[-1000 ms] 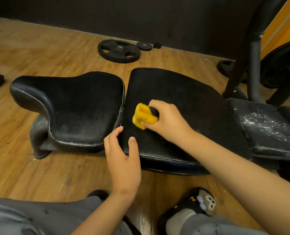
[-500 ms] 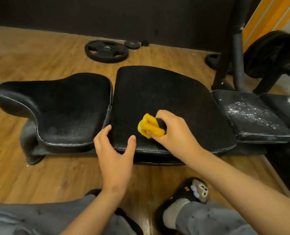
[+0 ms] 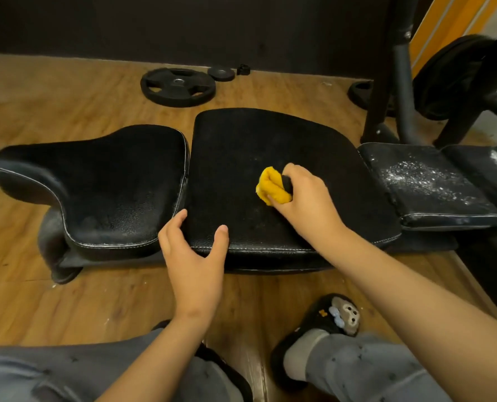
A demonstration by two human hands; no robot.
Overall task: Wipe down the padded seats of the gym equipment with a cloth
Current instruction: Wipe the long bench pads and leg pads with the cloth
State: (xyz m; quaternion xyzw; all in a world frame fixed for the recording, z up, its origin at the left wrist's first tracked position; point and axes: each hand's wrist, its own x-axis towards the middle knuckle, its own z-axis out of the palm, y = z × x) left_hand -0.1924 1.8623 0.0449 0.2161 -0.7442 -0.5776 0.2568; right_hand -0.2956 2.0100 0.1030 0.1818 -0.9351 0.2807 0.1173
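Wood floor [image 3: 52, 111] fills most of frame. Largest of three black seats is the ctr pad [image 3: 241, 146], mid-frame, surface dull w/ faint smears. Just beside it at left, the saddle-shaped pad [image 3: 110, 175]. At right edge, the rt pad [image 3: 421, 181], white specks all over. Upper centre: weight plate [image 3: 178, 87], flat on floor. Lower centre: left hand [image 3: 195, 256] – fingers curled over ctr pad's near-left corner, thumb on top. Right of centre: right hand [image 3: 308, 198] clenched round the bunched yellow cloth [image 3: 270, 185] – cloth pressed on ctr pad.
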